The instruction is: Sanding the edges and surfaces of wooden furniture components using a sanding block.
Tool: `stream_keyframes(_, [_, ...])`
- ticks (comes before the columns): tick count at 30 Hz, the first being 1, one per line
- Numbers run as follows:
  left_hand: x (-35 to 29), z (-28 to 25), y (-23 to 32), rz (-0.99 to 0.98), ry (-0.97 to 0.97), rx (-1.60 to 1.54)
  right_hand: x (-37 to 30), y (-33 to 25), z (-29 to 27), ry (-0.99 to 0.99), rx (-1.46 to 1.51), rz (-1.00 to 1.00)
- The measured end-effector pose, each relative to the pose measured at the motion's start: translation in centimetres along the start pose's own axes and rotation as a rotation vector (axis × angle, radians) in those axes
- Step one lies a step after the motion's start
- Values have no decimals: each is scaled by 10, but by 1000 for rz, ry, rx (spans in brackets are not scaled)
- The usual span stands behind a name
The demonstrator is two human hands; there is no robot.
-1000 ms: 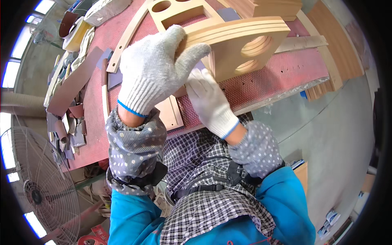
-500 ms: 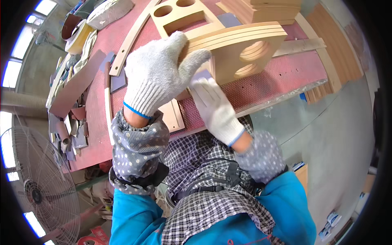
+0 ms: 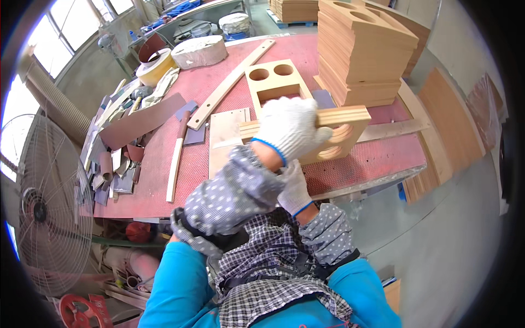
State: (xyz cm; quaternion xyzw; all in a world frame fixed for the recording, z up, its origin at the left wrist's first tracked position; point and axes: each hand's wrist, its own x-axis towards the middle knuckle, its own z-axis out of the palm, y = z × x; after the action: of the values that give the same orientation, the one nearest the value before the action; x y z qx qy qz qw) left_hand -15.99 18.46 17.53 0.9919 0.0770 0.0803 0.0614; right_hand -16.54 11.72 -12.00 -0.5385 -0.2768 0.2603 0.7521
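Observation:
A thick wooden panel [image 3: 359, 127] with round cut-outs stands on its long edge near the front of the bench. My left hand [image 3: 290, 127], in a white knit glove, lies over the middle of its top edge, fingers across the far side and thumb on the near side. Below it, my right hand [image 3: 296, 190], gloved too, is close to the panel's near face, its fingers largely hidden by my left sleeve. Behind the standing panel lies a similar panel [image 3: 272, 80] with two round holes and a rectangular opening. A flat wooden board [image 3: 221, 128] lies to the left.
A tall stack of wooden panels [image 3: 366, 60] rises at the back right of the red bench [image 3: 150, 186]. Long wooden strips [image 3: 232, 82], a brown-handled tool [image 3: 179, 147] and sanding scraps [image 3: 123, 169] lie to the left. A caged fan [image 3: 52, 213] stands at far left.
My left hand has moved right along the panel's top edge, its forearm now crossing in front of my right hand. The view has tilted up, showing more of the room.

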Motion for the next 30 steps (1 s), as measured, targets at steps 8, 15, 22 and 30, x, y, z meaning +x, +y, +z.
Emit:
stream_keyframes(8, [12, 20, 9, 32, -42, -64, -7, -14, -5, -38, 149, 5])
stream_keyframes(15, [-33, -4, -21, -100, 273, -575, -37, -127, -2, 16, -1411, -724])
stream_keyframes(22, [-57, 65, -75, -89, 564, -1062, -23, -138, -25, -69, -1343, -560])
stream_keyframes(30, [-96, 94, -101, -154, 554, -1351, -22, -129, -11, -106, -1521, -549])
